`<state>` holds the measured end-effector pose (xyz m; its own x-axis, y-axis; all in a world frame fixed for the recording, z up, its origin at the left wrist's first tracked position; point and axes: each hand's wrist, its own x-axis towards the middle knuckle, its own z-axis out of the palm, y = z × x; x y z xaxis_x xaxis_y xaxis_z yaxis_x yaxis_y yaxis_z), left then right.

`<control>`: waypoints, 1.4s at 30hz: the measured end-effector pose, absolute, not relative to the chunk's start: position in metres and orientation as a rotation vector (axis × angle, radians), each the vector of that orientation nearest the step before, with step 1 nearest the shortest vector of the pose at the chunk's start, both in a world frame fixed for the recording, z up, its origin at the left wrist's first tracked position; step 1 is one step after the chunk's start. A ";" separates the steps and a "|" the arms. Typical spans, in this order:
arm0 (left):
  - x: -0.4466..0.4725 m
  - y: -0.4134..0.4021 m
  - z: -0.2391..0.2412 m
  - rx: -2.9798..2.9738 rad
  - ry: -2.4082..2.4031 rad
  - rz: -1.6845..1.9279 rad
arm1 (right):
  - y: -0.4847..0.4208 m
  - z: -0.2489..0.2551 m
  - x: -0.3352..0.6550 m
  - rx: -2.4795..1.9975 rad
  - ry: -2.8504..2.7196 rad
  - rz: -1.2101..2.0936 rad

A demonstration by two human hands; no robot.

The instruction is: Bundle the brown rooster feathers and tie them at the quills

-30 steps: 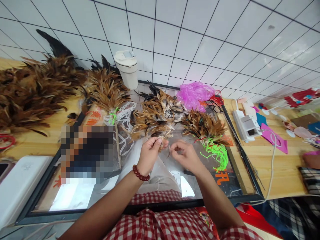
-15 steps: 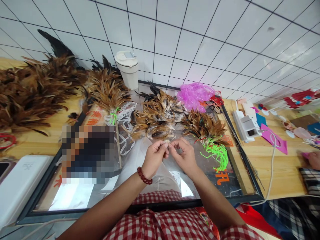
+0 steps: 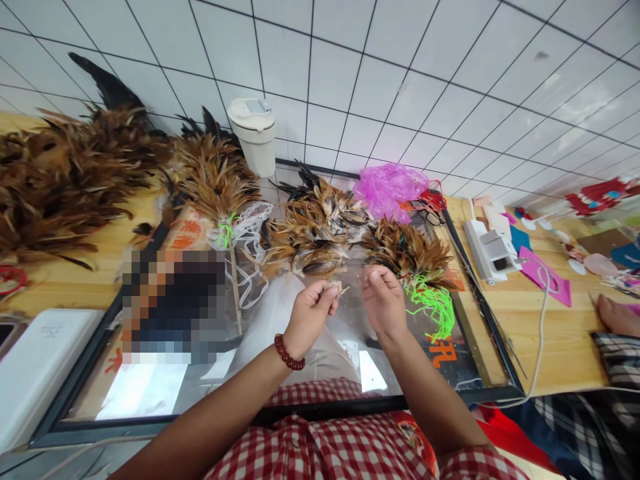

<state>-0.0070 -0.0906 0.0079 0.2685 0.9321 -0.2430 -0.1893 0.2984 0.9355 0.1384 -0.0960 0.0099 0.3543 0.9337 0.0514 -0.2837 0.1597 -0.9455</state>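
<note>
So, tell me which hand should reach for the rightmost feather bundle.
Probably right: the right hand sits beside the rightmost feather bundle; the left hand is farther off, pinching a feather tuft.

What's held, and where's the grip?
Left hand pinches a small feather tuft by its base. Right hand is curled; contents can't be told.

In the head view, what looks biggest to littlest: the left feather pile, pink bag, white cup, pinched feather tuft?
1. Left feather pile.
2 and 3. Pink bag and white cup look about alike, so unranked.
4. Feather tuft pinched by the left hand, though nearest the camera.
</note>
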 end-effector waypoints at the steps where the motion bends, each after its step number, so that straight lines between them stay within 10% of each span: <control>1: -0.007 -0.090 0.008 0.917 1.002 0.956 | -0.095 0.011 0.142 -1.029 -0.772 0.997; 42: -0.010 -0.089 0.004 1.355 1.117 0.885 | -0.099 0.009 0.126 -1.290 -0.938 1.424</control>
